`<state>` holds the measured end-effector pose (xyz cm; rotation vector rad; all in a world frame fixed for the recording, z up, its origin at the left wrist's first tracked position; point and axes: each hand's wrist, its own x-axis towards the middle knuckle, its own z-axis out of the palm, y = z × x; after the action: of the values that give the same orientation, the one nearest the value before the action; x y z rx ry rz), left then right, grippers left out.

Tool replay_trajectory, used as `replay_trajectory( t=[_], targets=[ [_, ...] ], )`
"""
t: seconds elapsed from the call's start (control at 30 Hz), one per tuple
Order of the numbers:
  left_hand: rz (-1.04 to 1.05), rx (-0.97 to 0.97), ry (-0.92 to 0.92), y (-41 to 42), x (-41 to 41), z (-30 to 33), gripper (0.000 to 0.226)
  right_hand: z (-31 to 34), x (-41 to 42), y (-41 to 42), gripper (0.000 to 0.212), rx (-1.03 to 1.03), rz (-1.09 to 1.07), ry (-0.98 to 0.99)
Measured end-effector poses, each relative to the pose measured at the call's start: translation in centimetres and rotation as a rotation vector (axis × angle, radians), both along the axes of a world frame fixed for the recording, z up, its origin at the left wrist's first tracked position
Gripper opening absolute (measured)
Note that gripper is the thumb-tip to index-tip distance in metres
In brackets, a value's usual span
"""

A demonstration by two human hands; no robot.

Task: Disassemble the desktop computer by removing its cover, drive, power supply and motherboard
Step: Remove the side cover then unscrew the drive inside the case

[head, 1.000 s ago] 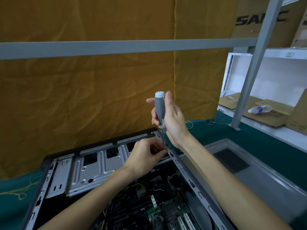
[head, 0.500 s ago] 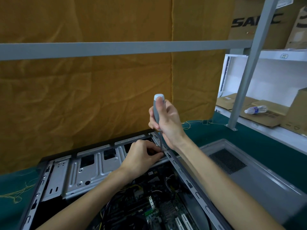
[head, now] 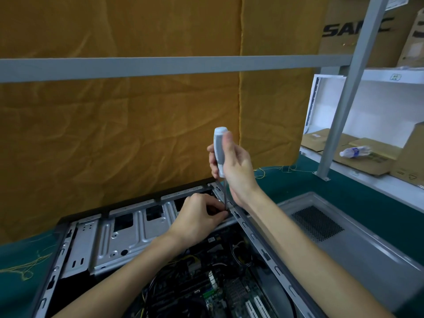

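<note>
Open computer case (head: 160,260) lies on its side on the green bench (head: 344,191), toward the front edge, motherboard (head: 206,292) exposed inside. Removed cover (head: 358,249) lies flat just right of the case, mesh vent up. Right hand (head: 234,166) grips a grey-and-white screwdriver (head: 219,152) upright, fingers curled round the handle, shaft pointing down to the far right corner of the case frame. Left hand (head: 199,219) sits at the shaft tip, fingers pinched together round it (what's under them is hidden). Metal drive cage (head: 119,239) spans the far end of the case. Mustard cloth (head: 114,134) hangs behind the bench's back edge, grey rail (head: 160,65) across it. At the right, a white shelf (head: 376,180) carries flat cardboard (head: 367,161) and a plastic bottle (head: 354,151) on its side.
</note>
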<state>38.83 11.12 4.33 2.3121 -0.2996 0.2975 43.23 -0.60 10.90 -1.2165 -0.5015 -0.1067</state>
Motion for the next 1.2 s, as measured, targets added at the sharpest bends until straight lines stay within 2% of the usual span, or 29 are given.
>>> replay_trajectory(
  t=[0.13,0.27,0.4,0.47,0.57,0.67,0.73,0.8,0.9,1.0,1.2],
  targets=[
    [-0.003,-0.002,-0.009,0.0,-0.1,0.0,0.004,-0.1,0.3,-0.4,0.075,0.018,0.079,0.022],
    [-0.012,-0.001,-0.006,0.0,0.0,0.0,0.005,-0.7,0.4,-0.1,0.068,0.030,0.016,-0.008],
    [-0.010,0.005,0.003,-0.1,0.1,0.1,0.004,-0.4,0.6,0.2,0.074,0.023,0.157,0.098],
    [-0.012,0.002,0.007,-0.1,0.1,0.1,0.003,0.2,0.5,0.3,0.074,0.033,0.185,0.078],
    [-0.012,0.004,0.002,-0.4,0.0,0.1,0.003,2.0,0.5,-0.1,0.061,0.017,0.160,-0.023],
    [0.011,-0.012,-0.031,-0.4,-0.4,0.3,0.007,3.2,0.8,-1.7,0.033,-0.205,0.027,-0.094],
    [0.045,-0.141,-0.040,-0.2,-0.8,0.7,0.014,2.5,0.6,-3.2,0.025,-0.447,-0.067,-0.138],
    [0.086,-0.430,0.035,0.2,-0.9,1.5,0.016,0.6,-0.1,-4.6,0.023,-0.620,-0.086,-0.203],
    [0.087,-0.770,0.241,0.4,-1.1,2.5,0.024,-2.2,-1.6,-5.6,0.014,-0.703,-0.085,-0.260],
    [-0.018,-0.880,0.370,0.5,-1.4,2.7,0.031,-3.2,-2.1,-5.5,0.019,-0.681,-0.161,-0.319],
    [-0.022,-0.993,0.396,0.8,-1.4,2.4,0.032,-3.3,-2.0,-4.7,0.026,-0.602,-0.251,-0.415]
  ],
)
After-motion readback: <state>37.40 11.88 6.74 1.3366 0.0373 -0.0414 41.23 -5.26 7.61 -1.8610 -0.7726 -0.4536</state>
